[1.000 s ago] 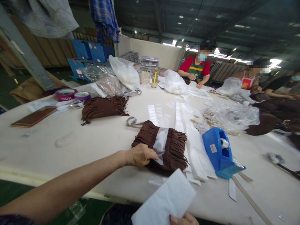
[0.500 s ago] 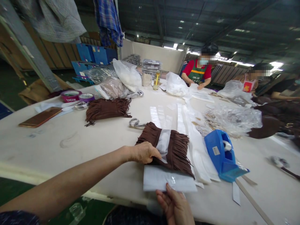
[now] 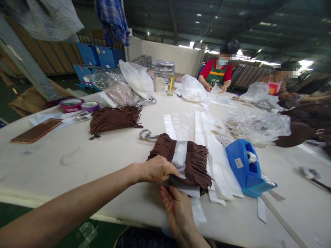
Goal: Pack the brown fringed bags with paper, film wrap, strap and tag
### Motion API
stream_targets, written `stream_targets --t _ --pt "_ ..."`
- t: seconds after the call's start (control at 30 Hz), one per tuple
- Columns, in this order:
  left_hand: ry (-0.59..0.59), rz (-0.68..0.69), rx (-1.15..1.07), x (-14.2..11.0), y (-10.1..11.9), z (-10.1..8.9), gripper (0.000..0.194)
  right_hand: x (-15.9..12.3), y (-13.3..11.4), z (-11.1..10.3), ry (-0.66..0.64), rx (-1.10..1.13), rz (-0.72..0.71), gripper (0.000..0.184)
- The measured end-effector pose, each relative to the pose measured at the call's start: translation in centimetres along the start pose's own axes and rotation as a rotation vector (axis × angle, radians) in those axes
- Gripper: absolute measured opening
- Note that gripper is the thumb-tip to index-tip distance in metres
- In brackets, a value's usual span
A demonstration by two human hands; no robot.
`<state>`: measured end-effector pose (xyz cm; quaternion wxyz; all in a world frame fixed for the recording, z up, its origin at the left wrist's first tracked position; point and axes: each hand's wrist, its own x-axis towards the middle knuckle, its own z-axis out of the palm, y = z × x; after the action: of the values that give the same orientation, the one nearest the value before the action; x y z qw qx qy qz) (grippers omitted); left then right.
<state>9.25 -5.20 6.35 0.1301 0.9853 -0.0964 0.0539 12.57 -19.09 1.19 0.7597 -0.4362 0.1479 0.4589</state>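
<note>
Brown fringed bag, near the front edge of the table, is pinched by the left hand's closed fingers, and white packet is touched by the right hand's half-curled fingers, grip indeterminable.

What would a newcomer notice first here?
Likely the bright blue tape dispenser, right of the fringed brown bag on the pale table. Next, that bag itself, a white strip across its middle, the left hand pinching its near edge and the right hand just below in view.

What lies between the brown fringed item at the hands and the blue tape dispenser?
Long white strips lie between the fringed item and the tape dispenser, as the head view shows.
</note>
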Motion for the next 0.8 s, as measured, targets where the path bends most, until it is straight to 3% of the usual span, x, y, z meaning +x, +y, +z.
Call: stream_targets --t 0.17,0.37,0.53,0.67,0.8 --pt "0.101 0.107 0.107 -0.5 0.3 2.0 0.015 0.4 -0.4 0.0 -0.007 -0.114 0.046 0.028" --pt "0.400 0.156 0.130 -1.9 0.8 5.1 0.028 0.9 -1.7 -0.5 -0.071 -0.258 0.085 0.026" --pt "0.431 0.145 0.138 -2.8 1.0 6.1 0.034 0.7 -2.5 -1.7 -0.093 -0.330 0.123 0.031" --pt "0.475 0.137 0.172 -2.6 0.9 6.5 0.032 0.5 -2.6 -2.1 -0.039 -0.374 0.103 0.035" --pt "0.509 0.113 0.209 -2.2 1.4 6.7 0.033 0.9 -2.8 -2.2 -0.028 -0.541 0.097 0.039"
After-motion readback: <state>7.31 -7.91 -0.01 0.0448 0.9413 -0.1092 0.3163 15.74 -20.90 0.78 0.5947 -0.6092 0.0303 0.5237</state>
